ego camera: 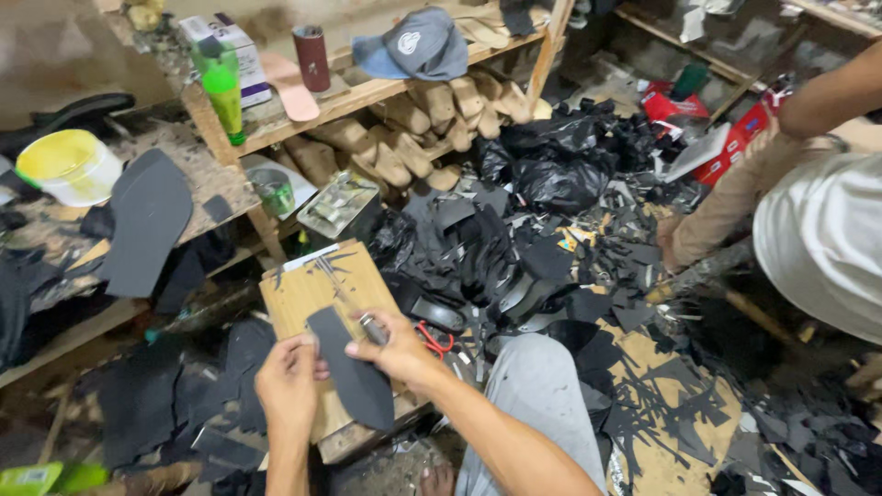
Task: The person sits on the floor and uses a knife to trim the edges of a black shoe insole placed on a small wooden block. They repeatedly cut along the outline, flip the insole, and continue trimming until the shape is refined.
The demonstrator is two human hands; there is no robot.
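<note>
left hand (287, 381) — grip pinching black sole piece (354, 372) | right hand (397, 342) — grip clenched on knife (367, 323) | white-purple box (234, 50) on shelf

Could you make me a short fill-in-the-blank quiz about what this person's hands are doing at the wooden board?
1. The left hand and the right hand both hold a dark sole-shaped piece that lies on a ______ board.
2. Just right of the right hand lie scissors with ______ handles.
3. On the shelf above lies a ______ cap.
4. The bucket at far left has a ______ inside.

Missing words: wooden; red; blue; yellow
</note>
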